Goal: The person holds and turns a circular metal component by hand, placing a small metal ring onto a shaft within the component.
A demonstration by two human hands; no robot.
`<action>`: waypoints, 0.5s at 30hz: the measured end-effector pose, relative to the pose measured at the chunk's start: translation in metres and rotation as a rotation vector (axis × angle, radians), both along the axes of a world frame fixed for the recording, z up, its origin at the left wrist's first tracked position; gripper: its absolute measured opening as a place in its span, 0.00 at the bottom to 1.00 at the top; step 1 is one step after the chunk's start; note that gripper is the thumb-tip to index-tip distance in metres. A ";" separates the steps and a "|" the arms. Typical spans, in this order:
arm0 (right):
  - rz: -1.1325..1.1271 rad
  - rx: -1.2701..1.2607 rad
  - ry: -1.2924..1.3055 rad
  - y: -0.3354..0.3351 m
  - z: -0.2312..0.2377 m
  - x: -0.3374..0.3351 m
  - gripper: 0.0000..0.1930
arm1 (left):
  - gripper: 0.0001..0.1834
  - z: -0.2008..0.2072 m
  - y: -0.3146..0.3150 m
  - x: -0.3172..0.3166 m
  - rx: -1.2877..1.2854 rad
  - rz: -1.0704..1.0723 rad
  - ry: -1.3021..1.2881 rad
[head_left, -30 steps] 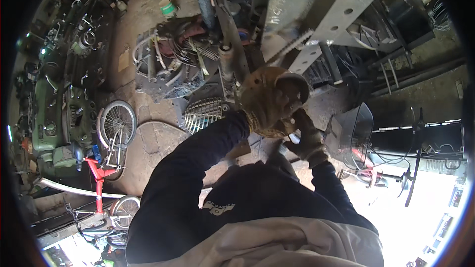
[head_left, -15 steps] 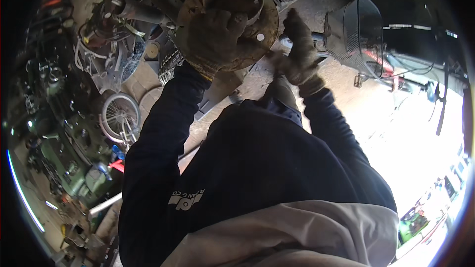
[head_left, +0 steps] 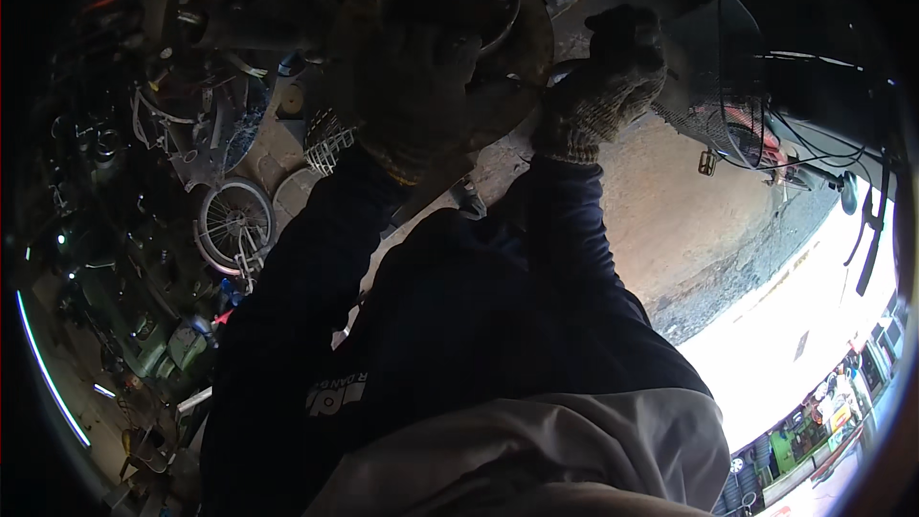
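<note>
A round, rust-brown metal flange with a short pipe collar rising from it is at the top middle, deep in shadow. Over its near left part lies my left hand in a knit work glove, fingers curled at the collar's rim. Just right of the flange's edge is my right hand, also gloved, closed in a fist. Whatever it may hold is hidden by the fingers and the dark.
A black mesh bicycle basket and a pedal are to the right. A small spoked wheel stands at left among cluttered metal parts. Bright daylight falls on the floor at lower right.
My right hand has moved slightly right and turned, its fingers now in a fist. The left hand stays at the flange. The whole picture is darker, and more floor shows at right.
</note>
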State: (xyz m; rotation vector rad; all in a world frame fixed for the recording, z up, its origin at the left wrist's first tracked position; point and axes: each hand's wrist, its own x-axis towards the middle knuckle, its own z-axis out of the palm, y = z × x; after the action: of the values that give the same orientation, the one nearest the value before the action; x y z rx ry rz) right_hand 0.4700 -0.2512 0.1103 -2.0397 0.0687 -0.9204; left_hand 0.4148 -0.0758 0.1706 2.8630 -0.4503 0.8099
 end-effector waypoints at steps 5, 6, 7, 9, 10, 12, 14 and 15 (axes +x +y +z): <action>0.088 -0.118 0.073 -0.009 -0.045 0.032 0.26 | 0.30 -0.015 -0.010 -0.007 -0.048 0.071 0.002; 0.182 -0.134 0.093 -0.010 -0.042 0.037 0.27 | 0.30 -0.017 -0.012 -0.010 -0.059 0.090 0.008; 0.271 -0.144 0.110 -0.010 -0.036 0.043 0.28 | 0.30 -0.018 -0.013 -0.011 -0.073 0.104 0.009; 0.421 -0.087 0.118 -0.009 -0.030 0.055 0.27 | 0.30 -0.017 -0.017 -0.013 -0.084 0.121 0.020; 0.496 -0.025 0.115 -0.007 -0.025 0.061 0.27 | 0.30 -0.016 -0.019 -0.014 -0.084 0.129 0.027; 0.635 0.131 0.126 -0.001 -0.021 0.071 0.27 | 0.30 -0.015 -0.024 -0.016 -0.089 0.143 0.038; 0.736 0.287 0.152 0.001 -0.015 0.071 0.27 | 0.30 -0.017 -0.027 -0.017 -0.096 0.147 0.037; 0.772 0.346 0.167 0.003 -0.013 0.069 0.27 | 0.29 -0.017 -0.026 -0.016 -0.092 0.151 0.033</action>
State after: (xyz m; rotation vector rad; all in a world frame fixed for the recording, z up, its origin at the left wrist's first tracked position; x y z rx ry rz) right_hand 0.5389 -0.2478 0.0972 -1.6051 -0.4150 -0.2295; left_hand 0.3985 -0.1016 0.1535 2.8462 -0.1888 0.7834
